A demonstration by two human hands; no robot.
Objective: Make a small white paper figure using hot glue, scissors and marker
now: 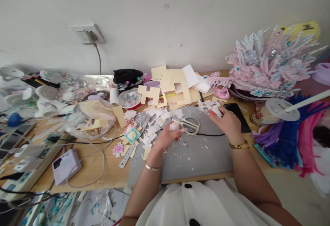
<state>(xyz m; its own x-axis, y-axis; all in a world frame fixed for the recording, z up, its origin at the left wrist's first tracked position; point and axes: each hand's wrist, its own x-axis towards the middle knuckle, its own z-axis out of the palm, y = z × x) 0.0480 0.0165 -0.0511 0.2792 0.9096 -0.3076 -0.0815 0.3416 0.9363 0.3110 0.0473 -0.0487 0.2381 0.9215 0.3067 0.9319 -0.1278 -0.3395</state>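
My left hand (pixel 167 137) pinches a small white piece (pixel 174 126) between its fingers; exactly what it is cannot be made out. My right hand (pixel 229 123) is closed around a white hot glue gun (pixel 210 108) with an orange part, its nozzle end pointing left. Between the hands, cream-handled scissors (pixel 192 125) lie on the grey mat (pixel 198 159), close to my left fingers. White paper scraps (pixel 152 128) are heaped left of the scissors. A teal-edged decorated square (pixel 132 134) and a metal ruler (pixel 127 155) lie beyond my left wrist.
Cut cream card sheets (pixel 184 97) are piled near the wall. At right stand pink beaded crowns (pixel 270 68), a lidded cup with a straw (pixel 268 112), a black phone (pixel 237 116) and coloured pipe cleaners (pixel 286 147). Power strips (pixel 33 171) and loose cables lie left.
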